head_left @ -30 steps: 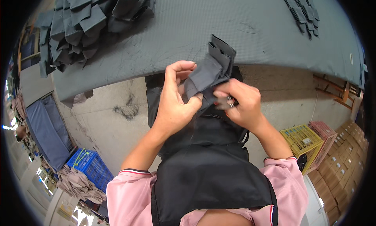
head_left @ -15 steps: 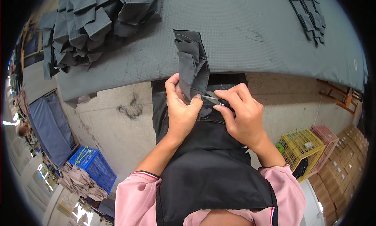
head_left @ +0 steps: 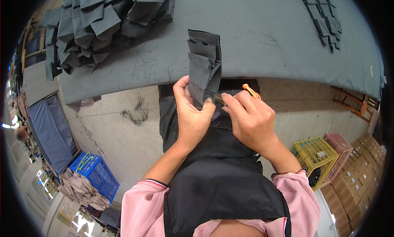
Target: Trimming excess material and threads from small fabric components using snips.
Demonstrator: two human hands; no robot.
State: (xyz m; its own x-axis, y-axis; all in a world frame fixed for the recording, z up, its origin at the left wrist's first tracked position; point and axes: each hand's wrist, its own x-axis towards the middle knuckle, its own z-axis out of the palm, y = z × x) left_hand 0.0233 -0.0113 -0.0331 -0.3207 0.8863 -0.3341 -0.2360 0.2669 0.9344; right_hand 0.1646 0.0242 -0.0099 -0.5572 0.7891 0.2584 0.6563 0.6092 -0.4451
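A folded strip of dark grey fabric pieces (head_left: pixel 200 66) stands up between the thumb and fingers of my left hand (head_left: pixel 193 118), its upper part over the table's near edge. My right hand (head_left: pixel 254 120) is closed round a pair of thread snips (head_left: pixel 218 98). Their blades point left and meet the lower edge of the fabric beside my left thumb. An orange end of the snips (head_left: pixel 250 90) sticks out above my right knuckles. Whether the blades are apart or together I cannot tell.
The grey covered table (head_left: pixel 242 44) bears a heap of grey fabric pieces (head_left: pixel 88 25) at left and more strips (head_left: pixel 322 17) at far right. Thread clumps (head_left: pixel 137 111) lie on the floor. Blue (head_left: pixel 96 175) and yellow crates (head_left: pixel 314 157) stand at either side, with stacked cartons (head_left: pixel 353 175) far right.
The fabric strip has shifted slightly right and stands straighter. My right hand has turned, so the orange end of the snips now shows and their blades look closer together.
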